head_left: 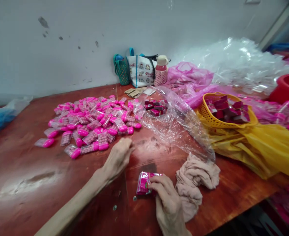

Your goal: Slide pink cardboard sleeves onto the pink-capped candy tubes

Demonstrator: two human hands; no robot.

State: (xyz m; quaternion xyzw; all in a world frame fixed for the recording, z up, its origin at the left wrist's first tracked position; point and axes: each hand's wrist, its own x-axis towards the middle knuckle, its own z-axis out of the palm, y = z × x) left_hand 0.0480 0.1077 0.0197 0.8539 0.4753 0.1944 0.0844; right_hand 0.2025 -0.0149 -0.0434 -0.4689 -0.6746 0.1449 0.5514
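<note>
My left hand (120,154) is held over the table with its fingers curled closed, just right of a pile of small clear bottles (95,124). Those bottles have bright pink caps and pink beads inside. Whatever the left fingers hold, if anything, is hidden. Near the front, my right hand (167,200) grips a shiny pink packet (143,183), with its fingers over the right end and top. A crumpled beige cloth (197,178) lies right beside that hand.
Behind the cloth, a clear plastic bag (176,121) spreads near several dark pink packets (155,108). A yellow basket (208,119) of dark pink boxes stands on yellow plastic (257,144). A cartoon-print bag (141,72) and a bottle (161,73) stand by the wall.
</note>
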